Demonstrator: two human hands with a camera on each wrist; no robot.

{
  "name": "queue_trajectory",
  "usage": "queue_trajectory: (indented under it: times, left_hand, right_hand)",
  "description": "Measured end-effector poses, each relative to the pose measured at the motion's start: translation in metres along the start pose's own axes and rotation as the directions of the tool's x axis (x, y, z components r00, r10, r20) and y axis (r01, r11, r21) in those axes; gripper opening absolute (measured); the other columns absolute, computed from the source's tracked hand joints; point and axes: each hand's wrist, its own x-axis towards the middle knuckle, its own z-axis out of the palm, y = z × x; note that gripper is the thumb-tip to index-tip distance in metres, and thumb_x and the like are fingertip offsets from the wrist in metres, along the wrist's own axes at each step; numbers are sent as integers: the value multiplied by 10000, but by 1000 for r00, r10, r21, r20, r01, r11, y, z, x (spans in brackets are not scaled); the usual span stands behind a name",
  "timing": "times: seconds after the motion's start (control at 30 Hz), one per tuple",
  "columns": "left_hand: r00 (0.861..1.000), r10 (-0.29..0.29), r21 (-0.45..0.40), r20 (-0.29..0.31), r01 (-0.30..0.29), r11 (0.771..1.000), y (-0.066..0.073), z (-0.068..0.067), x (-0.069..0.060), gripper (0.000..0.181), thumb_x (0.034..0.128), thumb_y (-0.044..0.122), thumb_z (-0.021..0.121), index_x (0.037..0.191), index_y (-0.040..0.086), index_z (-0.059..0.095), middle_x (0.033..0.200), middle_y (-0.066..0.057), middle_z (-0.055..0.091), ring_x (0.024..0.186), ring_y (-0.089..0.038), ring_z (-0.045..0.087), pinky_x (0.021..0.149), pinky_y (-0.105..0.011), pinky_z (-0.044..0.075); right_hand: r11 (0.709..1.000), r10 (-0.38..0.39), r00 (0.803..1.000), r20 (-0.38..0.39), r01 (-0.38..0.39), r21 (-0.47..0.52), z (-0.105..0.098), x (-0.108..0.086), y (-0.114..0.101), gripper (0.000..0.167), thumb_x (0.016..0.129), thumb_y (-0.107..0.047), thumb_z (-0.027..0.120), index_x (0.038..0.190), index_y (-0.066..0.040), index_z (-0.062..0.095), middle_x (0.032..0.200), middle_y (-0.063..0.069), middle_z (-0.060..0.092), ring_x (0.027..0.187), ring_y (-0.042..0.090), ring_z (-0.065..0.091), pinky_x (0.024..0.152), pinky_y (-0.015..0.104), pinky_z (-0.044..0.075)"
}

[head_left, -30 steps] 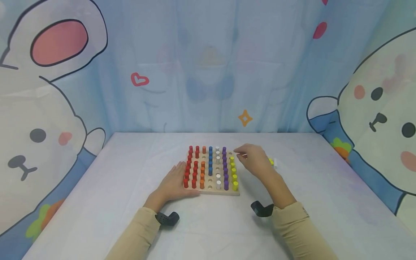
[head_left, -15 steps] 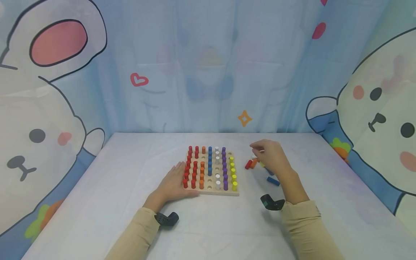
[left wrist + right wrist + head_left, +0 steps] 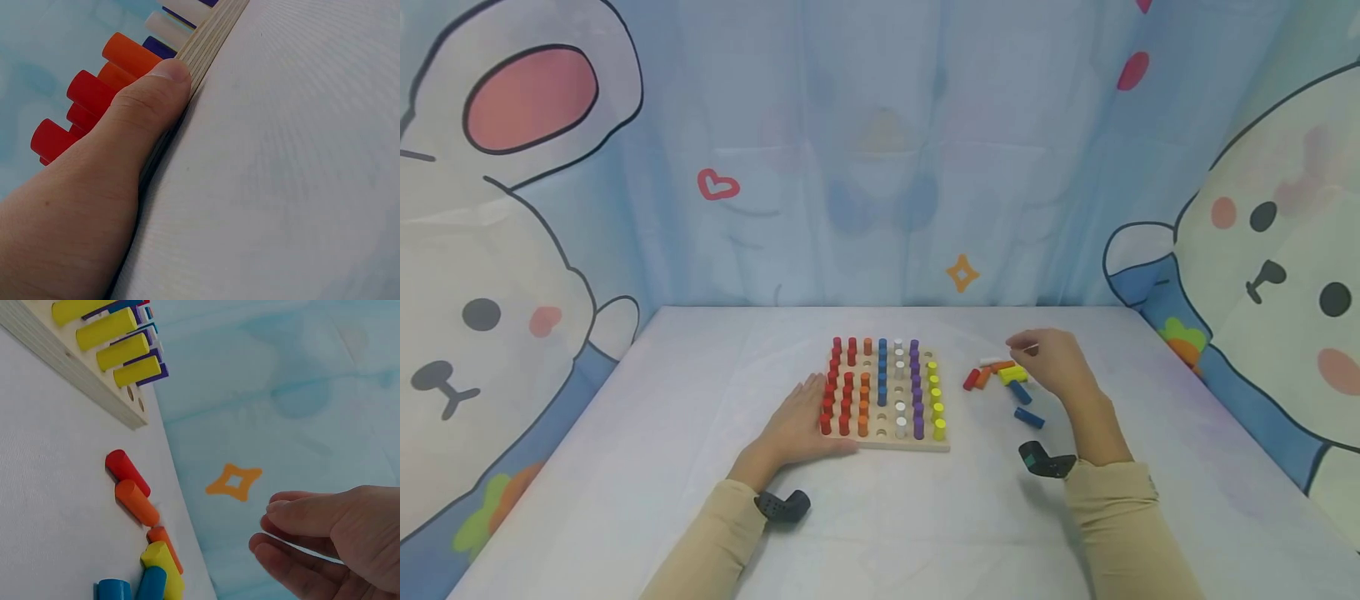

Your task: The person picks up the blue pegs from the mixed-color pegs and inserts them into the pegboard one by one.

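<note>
A wooden pegboard [image 3: 906, 446] lies on the table, with upright pegs in columns of red, orange, blue, white, purple and yellow. Some holes have no peg. My left hand [image 3: 793, 427] rests against its front left corner; the thumb [image 3: 147, 94] lies along the front edge in the left wrist view. To the right of the board is a small heap of loose pegs: a red peg [image 3: 972, 379], orange pegs [image 3: 983, 378], yellow pegs [image 3: 1012, 375], a white one and blue pegs [image 3: 1028, 417]. My right hand [image 3: 1056, 362] hovers beside the heap, thumb and fingers loosely bent, nothing visible between them.
A white cloth covers the table [image 3: 880, 533]. Behind it hangs a light blue curtain [image 3: 880, 208] printed with cartoon animals. Dark wrist cameras are strapped to both forearms, the right one [image 3: 1047, 460] near the table surface.
My right hand has moved right, from the board's far right corner to beside the loose pegs, leaving more of them in sight. My left hand keeps its place on the board.
</note>
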Motion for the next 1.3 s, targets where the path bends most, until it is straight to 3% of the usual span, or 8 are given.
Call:
queue_trajectory:
  times: [0.33,0.67,1.07,1.3]
  left_hand:
    - [1000,1,-3,-10,-1,1000,0,0,-1,1254,626,837,575,1529,84,139,1595,-78,182,1487,-218,118,1212,-395,133]
    - [1000,7,-10,-6,-7,1000,1,-1,-2,1243,634,825,582,1528,83,144,1593,-82,186,1486,-223,120,1211,-405,138]
    - [1000,0,-6,-2,0,1000,1,-1,-2,1250,630,828,584,1529,83,138,1594,-81,184,1488,-218,115,1213,-398,132]
    - [1000,3,-10,-7,-3,1000,2,-2,-2,1247,633,821,591,1528,78,141,1593,-85,188,1487,-220,119,1213,-401,132]
  right_hand:
    - [997,69,994,85,-65,-48,-2,-1,13,326,938,-159,579,1208,23,607,1155,247,616,1020,368,577,900,503,517]
    - [978,210,949,235,-201,-62,1,2,24,306,915,-144,594,1161,37,623,1064,208,646,894,283,601,810,418,545]
    - [973,231,927,295,-214,-87,7,4,28,306,904,-120,607,1143,69,633,983,180,673,821,237,606,790,383,550]
    - [973,228,912,341,-228,-42,8,6,25,347,907,-133,601,1190,68,603,940,151,663,748,181,616,741,301,563]
